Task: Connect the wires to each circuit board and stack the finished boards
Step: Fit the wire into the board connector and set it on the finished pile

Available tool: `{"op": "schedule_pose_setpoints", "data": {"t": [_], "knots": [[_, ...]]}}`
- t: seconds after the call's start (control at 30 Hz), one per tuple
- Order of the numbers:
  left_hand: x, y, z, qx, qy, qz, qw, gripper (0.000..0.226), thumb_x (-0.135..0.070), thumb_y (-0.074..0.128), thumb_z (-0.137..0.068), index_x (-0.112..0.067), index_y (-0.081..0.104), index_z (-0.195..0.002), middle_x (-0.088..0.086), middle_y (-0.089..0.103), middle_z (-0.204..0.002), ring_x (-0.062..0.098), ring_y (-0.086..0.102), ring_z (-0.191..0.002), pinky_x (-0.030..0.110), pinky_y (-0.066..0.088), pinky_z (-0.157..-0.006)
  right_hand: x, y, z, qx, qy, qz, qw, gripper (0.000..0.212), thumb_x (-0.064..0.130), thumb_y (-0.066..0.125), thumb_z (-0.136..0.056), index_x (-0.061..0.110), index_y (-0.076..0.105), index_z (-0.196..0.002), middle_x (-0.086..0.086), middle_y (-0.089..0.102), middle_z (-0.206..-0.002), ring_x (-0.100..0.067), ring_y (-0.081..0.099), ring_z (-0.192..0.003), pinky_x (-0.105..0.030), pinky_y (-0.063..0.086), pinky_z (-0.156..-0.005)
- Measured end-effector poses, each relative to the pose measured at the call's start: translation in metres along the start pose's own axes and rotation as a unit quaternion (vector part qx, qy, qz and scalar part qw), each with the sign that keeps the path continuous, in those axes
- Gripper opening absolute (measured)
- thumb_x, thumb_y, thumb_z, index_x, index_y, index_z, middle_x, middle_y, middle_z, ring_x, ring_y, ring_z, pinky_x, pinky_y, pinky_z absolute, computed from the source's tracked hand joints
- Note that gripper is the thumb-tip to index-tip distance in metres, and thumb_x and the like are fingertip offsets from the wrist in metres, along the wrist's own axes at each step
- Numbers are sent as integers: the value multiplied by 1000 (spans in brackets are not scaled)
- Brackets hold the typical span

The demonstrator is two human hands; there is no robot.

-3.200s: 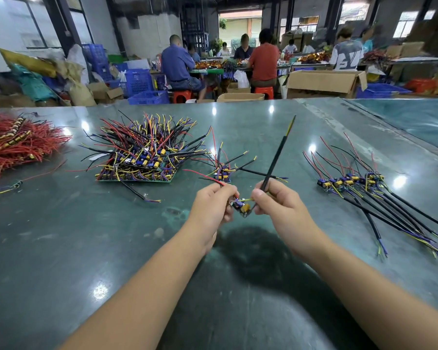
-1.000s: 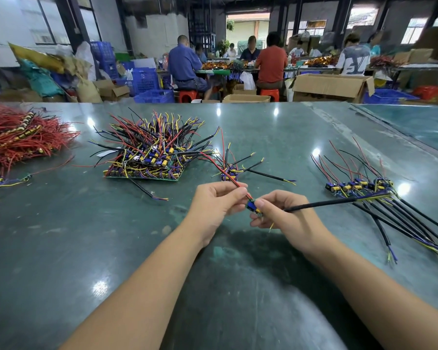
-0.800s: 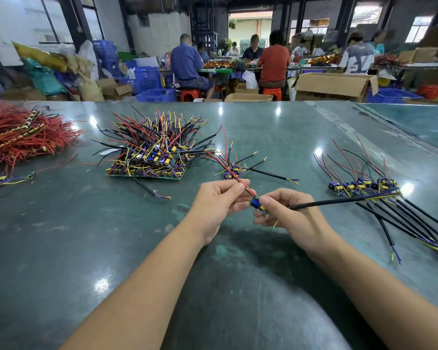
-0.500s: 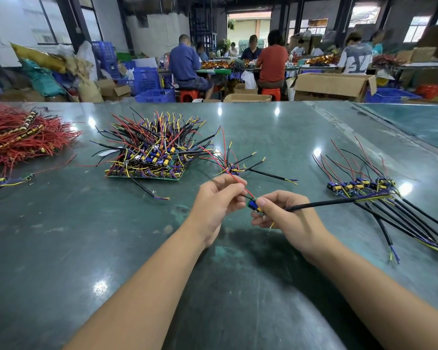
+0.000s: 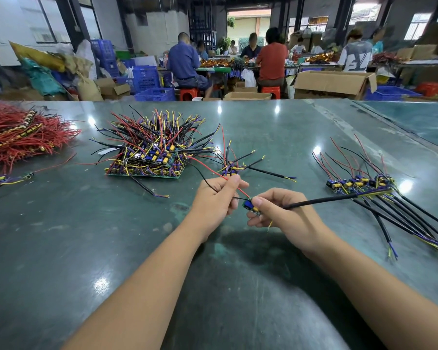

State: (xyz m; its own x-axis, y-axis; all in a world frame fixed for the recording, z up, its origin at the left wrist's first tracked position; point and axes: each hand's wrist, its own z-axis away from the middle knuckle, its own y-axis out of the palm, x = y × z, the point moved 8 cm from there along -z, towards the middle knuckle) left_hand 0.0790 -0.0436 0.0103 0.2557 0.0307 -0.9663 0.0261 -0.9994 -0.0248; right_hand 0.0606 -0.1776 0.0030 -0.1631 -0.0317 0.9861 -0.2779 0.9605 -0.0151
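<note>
My right hand [image 5: 283, 215] pinches a small circuit board [image 5: 250, 206] with a blue part, just above the table. A thick black cable [image 5: 321, 200] runs from that hand out to the right. My left hand [image 5: 219, 198] holds the board's thin red wire [image 5: 223, 176] and thin black wire [image 5: 206, 181], its fingers curled round them close to the board. A row of wired boards [image 5: 359, 184] lies on the table at the right, their black cables fanned toward me. A large pile of boards with tangled wires [image 5: 154, 150] sits beyond my left hand.
A heap of red wires [image 5: 18, 137] lies at the far left of the green table [image 5: 86, 248]. One small wired board [image 5: 231, 168] rests just beyond my hands. Two loose parts [image 5: 13, 177] lie at the left edge. People work at tables in the background.
The black cable swung from pointing up to lying out to the right. My left hand took hold of the red and black wires and drew them away from the board.
</note>
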Motion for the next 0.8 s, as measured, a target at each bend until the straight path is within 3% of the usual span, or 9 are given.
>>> {"op": "schedule_pose_setpoints", "data": {"t": [0.27, 0.57, 0.67, 0.73, 0.8], "knots": [[-8, -66, -10, -241, 61, 14, 968, 41, -25, 33, -103, -16, 60, -74, -6, 45, -35, 1, 40, -34, 13, 33, -37, -2, 14, 6, 73, 24, 25, 997, 12, 13, 59, -91, 5, 64, -83, -10, 71, -72, -19, 70, -64, -25, 53, -64], [-9, -83, -6, -319, 99, -21, 942, 42, -24, 33, -103, -21, 61, -71, -9, 43, -34, 3, 38, -33, 17, 30, -38, 2, 23, 8, 108, 13, 45, 993, 11, 10, 58, -92, 7, 64, -83, -7, 70, -71, -18, 69, -63, -19, 49, -56], [2, -75, -9, -284, 48, 68, 955, 41, -31, 36, -103, -16, 65, -79, -9, 40, -36, 4, 34, -32, 15, 27, -37, 2, 24, 9, 112, 6, 56, 992, 11, 11, 59, -91, 8, 65, -83, -10, 70, -72, -18, 70, -63, -20, 49, -55], [10, -56, -12, -195, -21, 192, 962, 42, -48, 41, -97, -14, 64, -95, -9, 40, -42, 4, 32, -34, 14, 25, -37, 2, 18, 8, 88, 7, 42, 995, 11, 12, 59, -91, 7, 65, -83, -10, 70, -72, -19, 69, -64, -21, 50, -58], [15, -30, -10, -80, -89, 210, 970, 56, -66, 48, -76, -18, 58, -104, -5, 50, -50, 5, 41, -40, 17, 33, -39, 3, 8, 4, 44, 1, 12, 999, 12, 10, 58, -91, 3, 66, -85, -9, 70, -70, -17, 68, -62, -21, 51, -59]]}}
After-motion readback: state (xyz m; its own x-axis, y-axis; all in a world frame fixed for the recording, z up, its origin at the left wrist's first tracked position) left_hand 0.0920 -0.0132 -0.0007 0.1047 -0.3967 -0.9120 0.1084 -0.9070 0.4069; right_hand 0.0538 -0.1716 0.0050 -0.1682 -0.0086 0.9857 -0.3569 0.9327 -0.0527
